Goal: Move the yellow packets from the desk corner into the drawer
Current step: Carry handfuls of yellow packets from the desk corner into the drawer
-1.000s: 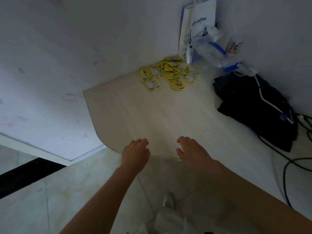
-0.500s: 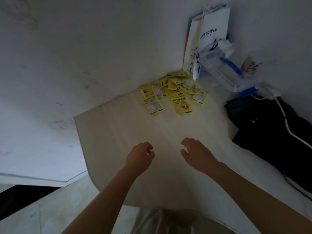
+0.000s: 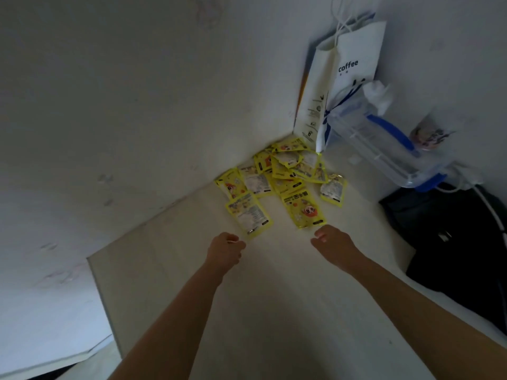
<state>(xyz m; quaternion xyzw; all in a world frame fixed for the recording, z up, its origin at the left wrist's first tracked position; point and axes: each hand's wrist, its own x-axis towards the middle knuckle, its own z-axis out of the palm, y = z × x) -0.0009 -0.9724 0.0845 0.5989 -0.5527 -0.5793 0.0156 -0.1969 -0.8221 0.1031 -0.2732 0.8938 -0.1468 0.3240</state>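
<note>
1. Yellow packets lie heaped in the bench corner; no drawer shows.
2. Left hand and right hand hover just short, fingers loosely curled, empty.
3. Risk: slick, overlapping packets may slip from a grab, or scatter toward the paper bag.

The scene is dimly and unevenly lit, with a cool grey cast. The brightest patch is found on the floor at the lower left, while the black bag at the right is lost in shadow without detail. Straight lines of the desk edge are bent by wide-angle distortion. Slight softness and grain are seen throughout, and small print on the yellow packets is left unreadable.
</note>
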